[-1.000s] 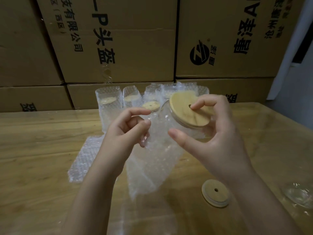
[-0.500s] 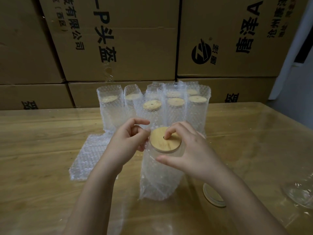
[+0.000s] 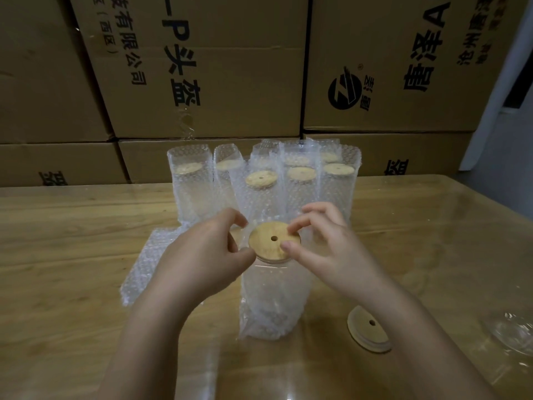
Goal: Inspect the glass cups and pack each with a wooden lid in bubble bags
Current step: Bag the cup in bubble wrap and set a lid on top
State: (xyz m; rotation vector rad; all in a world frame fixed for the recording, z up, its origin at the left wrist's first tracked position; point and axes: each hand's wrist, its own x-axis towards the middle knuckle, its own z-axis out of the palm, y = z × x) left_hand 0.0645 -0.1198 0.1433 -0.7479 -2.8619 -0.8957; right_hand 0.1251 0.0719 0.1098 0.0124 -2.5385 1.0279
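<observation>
A glass cup inside a bubble bag (image 3: pixel 274 301) stands upright on the wooden table (image 3: pixel 57 255), straight in front of me. A round wooden lid (image 3: pixel 266 243) with a centre hole sits on the cup's mouth, inside the bag's open top. My left hand (image 3: pixel 202 255) pinches the bag's top edge on the left of the lid. My right hand (image 3: pixel 331 249) has its thumb and forefinger curled onto the lid's right rim. The cup's glass is mostly hidden by the bubbles.
Several packed cups in bubble bags (image 3: pixel 302 183) stand in rows just behind. Flat bubble bags (image 3: pixel 144 264) lie to the left. A loose wooden lid (image 3: pixel 366 333) lies at the lower right, with a bare glass cup (image 3: pixel 516 333) at the right edge. Stacked cartons (image 3: pixel 202 67) wall off the back.
The bagged cup went from tilted in the air to standing on the table. The lid, held at an angle before, now lies flat on the cup with my right fingers at its rim.
</observation>
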